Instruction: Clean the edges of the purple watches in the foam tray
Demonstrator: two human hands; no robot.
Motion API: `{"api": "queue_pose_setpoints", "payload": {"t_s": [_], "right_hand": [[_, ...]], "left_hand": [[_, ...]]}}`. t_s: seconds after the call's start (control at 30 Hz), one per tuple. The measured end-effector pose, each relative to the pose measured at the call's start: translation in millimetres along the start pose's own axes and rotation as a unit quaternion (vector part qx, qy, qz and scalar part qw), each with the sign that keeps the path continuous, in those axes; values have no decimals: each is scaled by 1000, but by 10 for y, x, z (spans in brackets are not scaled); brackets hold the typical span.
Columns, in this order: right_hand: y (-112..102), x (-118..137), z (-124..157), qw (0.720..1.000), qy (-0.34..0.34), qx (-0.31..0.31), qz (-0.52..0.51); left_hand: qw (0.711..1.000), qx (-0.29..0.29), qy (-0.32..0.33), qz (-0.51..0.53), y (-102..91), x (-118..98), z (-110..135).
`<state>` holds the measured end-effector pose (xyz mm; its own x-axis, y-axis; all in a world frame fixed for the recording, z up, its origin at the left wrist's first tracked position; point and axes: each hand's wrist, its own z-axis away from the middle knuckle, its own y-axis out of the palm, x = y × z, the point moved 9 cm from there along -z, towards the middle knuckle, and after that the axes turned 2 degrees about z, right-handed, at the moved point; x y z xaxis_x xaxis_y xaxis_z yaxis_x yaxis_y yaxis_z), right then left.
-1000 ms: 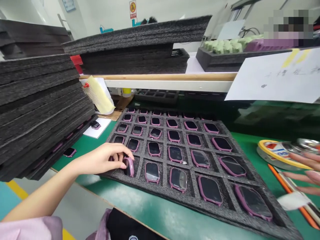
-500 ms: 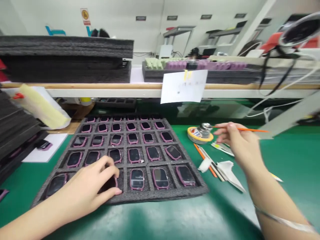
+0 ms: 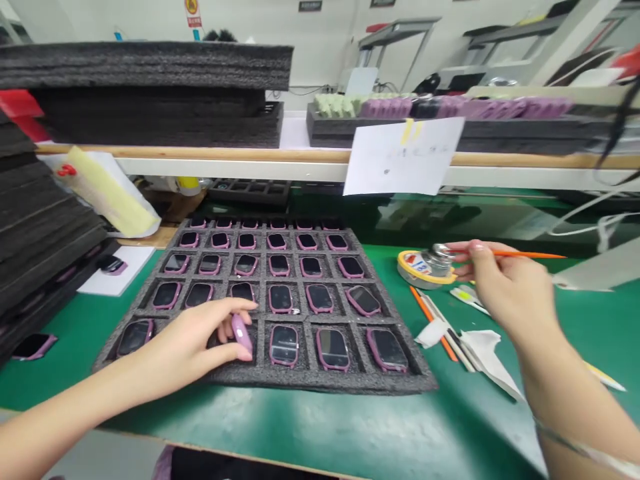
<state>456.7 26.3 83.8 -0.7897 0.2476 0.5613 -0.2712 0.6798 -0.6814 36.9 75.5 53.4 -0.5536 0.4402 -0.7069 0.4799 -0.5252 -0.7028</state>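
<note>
- Since the last frame we see the left hand (image 3: 185,350) lift a pink-framed watch body (image 3: 241,335) up on edge, while the right hand (image 3: 515,293) has drawn back a little towards the right.
- Left fingers (image 3: 225,308): closed around the watch body, pinching it by its edges above a bottom-row cell of the foam tray (image 3: 320,385); holding it by the rim appears to keep the dark glass face free of touch.
- Right fingers (image 3: 477,250): pinched almost shut on the thin orange-handled brush (image 3: 530,255), held level just above a round yellow-rimmed tin (image 3: 417,270).
- We count 6 cells across and 5 rows in the tray, 1 pink-framed unit to most cells, the separate pockets seemingly keeping the units from rubbing together.
- Beside the tray on the green bench mat (image 3: 300,427), we see white tissue (image 3: 480,350) and an orange stick (image 3: 433,320), both within reach of the right hand.
- To the left rises a stack of dark foam trays (image 3: 45,220); a handwritten paper note (image 3: 403,157) hangs from the shelf edge ahead.
</note>
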Motion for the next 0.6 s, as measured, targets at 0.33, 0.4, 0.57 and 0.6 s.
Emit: {"api": "queue_pose_setpoints", "payload": {"t_s": [0.33,0.4,0.57,0.6], "right_hand": [[623,1827,1598,878,-154,261,-370],[741,1955,1699,865,-151,268,-397],[865,2037,1757,864,-160,254,-404],[860,2041,1763,867,-164,250,-399]], "left_hand": [[998,-3,53,31,125,-114,-6],[999,-14,42,30,118,-96,2],[998,-23,50,38,124,-91,20],[997,-25,55,42,121,-91,25]]}}
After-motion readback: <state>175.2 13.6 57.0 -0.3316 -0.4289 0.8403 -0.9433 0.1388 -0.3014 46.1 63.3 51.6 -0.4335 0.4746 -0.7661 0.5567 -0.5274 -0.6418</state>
